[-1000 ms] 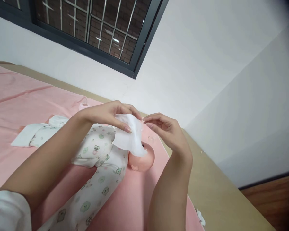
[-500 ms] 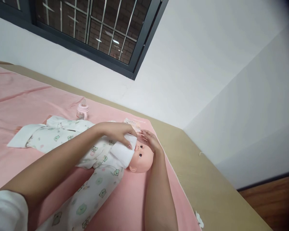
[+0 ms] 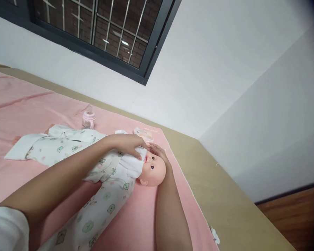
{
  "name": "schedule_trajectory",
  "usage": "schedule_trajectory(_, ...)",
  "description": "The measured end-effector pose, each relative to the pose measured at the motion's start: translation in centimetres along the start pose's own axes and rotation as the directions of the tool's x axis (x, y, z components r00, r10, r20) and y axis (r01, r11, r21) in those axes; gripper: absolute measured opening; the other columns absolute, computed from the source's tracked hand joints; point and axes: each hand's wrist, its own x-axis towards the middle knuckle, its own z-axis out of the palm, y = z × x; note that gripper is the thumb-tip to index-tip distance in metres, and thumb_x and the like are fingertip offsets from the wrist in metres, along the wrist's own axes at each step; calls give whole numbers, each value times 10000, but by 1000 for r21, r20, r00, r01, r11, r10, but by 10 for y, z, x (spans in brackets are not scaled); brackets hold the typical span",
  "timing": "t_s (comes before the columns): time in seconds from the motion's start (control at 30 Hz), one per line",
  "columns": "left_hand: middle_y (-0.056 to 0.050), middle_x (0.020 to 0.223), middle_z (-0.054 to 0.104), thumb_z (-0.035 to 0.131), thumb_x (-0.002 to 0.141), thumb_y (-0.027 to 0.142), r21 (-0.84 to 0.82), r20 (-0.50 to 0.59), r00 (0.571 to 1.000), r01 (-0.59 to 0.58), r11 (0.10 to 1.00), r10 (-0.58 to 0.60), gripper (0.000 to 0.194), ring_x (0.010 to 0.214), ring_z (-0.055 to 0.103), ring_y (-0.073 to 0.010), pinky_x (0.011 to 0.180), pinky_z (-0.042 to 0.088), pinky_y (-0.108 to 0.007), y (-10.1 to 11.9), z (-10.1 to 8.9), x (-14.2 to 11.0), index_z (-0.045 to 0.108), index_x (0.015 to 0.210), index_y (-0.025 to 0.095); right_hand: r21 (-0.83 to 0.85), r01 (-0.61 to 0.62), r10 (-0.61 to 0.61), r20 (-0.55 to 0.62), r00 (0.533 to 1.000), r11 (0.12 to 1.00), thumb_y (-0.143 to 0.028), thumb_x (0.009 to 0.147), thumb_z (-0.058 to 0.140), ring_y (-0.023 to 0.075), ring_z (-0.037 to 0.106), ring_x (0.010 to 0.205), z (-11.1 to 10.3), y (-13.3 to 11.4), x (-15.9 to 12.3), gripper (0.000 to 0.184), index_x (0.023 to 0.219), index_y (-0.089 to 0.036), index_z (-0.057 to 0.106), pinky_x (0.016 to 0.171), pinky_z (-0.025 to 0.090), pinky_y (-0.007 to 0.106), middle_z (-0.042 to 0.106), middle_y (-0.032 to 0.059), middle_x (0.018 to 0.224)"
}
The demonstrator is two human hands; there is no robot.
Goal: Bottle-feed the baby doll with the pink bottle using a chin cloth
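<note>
A baby doll (image 3: 155,174) in a white suit printed with green bears lies on its back, head to the right. My left hand (image 3: 128,143) reaches across its chest and grips a white cloth (image 3: 133,166) at the chin, thumb on top. The cloth covers the doll's neck and touches its mouth area. Round the top of the head curves my right arm, with my right hand (image 3: 158,150) at the far cheek. Its fingers are stretched out and lightly bent towards my left fingertips, which partly hide their ends.
A pink-topped baby bottle (image 3: 88,119) stands beyond the doll's legs. Behind my hands lies a clear plastic packet (image 3: 143,134). A pink sheet (image 3: 131,216) covers the tan bed surface (image 3: 206,181). A crumpled white scrap (image 3: 215,235) lies at the sheet's right edge. A barred window is above.
My right hand has moved in closer to the doll's cheek and my left fingertips. The cloth has shifted slightly down from the face, showing more of the mouth. The view has moved slightly.
</note>
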Motion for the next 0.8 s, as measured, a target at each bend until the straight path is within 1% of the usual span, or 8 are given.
schedule_trajectory(0.1,0,827,632,611,829,273,9,-1,1000,15,1000,-15,106,751,572,-174,623,362,-248,-2,3,2,619,854,170,-20,10,-10,-4,1000,1000,-356,592,841,219,672,1008,1,0,0,407,940,-208,689,984,490,377,735,38,959)
schedule_trajectory(0.23,3,788,610,620,823,268,34,-19,999,29,999,-28,103,707,555,-172,609,347,-255,-6,6,5,586,810,171,-59,9,-9,-3,1000,998,-371,611,832,228,677,988,1,0,1,417,954,-193,674,970,498,395,735,55,971)
schedule_trajectory(0.33,-1,795,614,621,831,269,48,-50,999,10,999,-7,111,744,567,-182,619,348,-255,-9,6,6,575,796,174,-56,15,-15,-11,1000,998,-366,629,824,236,671,1015,1,0,0,399,956,-199,668,974,500,399,731,63,1008)
schedule_trajectory(0.4,-6,810,626,620,837,264,55,-58,998,1,998,2,97,759,574,-187,623,353,-255,-9,6,6,589,813,175,-48,23,-23,3,1000,999,-371,654,808,244,661,1050,1,0,-1,372,957,-208,668,979,499,403,729,67,1030)
schedule_trajectory(0.53,-22,851,651,620,850,246,101,-58,998,26,995,-20,81,786,589,-196,638,362,-254,-5,4,5,614,839,166,-65,43,-43,-4,999,997,-368,658,801,254,652,1076,3,-2,-1,355,952,-212,678,984,498,405,733,68,1007)
schedule_trajectory(0.67,-44,953,677,628,860,220,162,-100,993,72,984,-57,93,867,610,-209,680,375,-246,-3,5,6,640,923,153,-76,53,-54,-22,998,996,-369,642,804,253,661,1051,5,-4,0,352,929,-211,674,977,502,411,736,56,959)
schedule_trajectory(0.8,-44,1041,686,621,852,164,152,-108,993,69,986,-53,201,922,620,-201,720,393,-227,-5,7,8,655,1050,158,-72,61,-61,3,998,996,-387,644,793,248,665,1038,3,-3,1,325,888,-210,670,966,507,399,738,55,944)
